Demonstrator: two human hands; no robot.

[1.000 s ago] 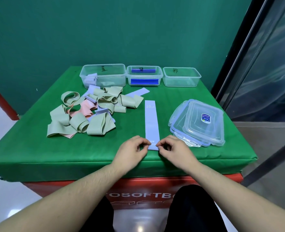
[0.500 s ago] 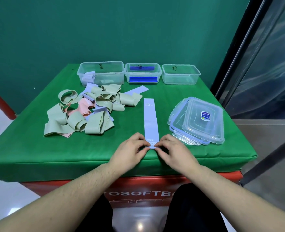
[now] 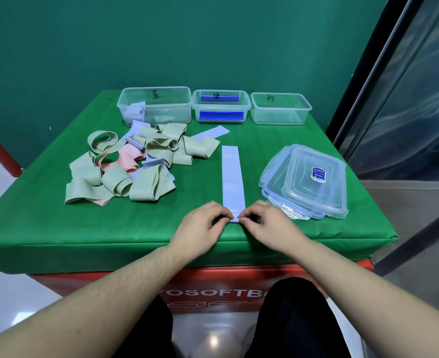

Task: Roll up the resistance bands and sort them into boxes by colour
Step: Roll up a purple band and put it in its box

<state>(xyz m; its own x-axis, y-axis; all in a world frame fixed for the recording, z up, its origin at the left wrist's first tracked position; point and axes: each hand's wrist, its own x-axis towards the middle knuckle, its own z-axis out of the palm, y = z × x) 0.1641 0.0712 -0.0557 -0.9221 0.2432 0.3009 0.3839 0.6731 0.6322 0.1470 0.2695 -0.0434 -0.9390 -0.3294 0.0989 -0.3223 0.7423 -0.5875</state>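
A green table (image 3: 58, 228) fills the view, and everything here is placed relative to the pale blue band (image 3: 232, 182) that lies flat and straight on it, its printed "20 LB" end pointing away from the person. Left of the band, well apart, sits a loose pile of bands (image 3: 135, 164), mostly sage green with some pink and a few pale blue ones tangled together. Just right of the band is a stack of clear lids (image 3: 308, 182), the top one bearing a small blue sticker. Beyond the band's far end stand three clear boxes in a row: the left box (image 3: 159, 105) holds a few pale blue rolled bands, the middle box (image 3: 221, 109) shows dark blue strips, and the right box (image 3: 280, 109) has a handwritten mark on it. At the band's near end the left hand (image 3: 202, 226) and right hand (image 3: 267, 223) meet, each pinching a corner of that end between thumb and curled fingers, where a small fold has formed
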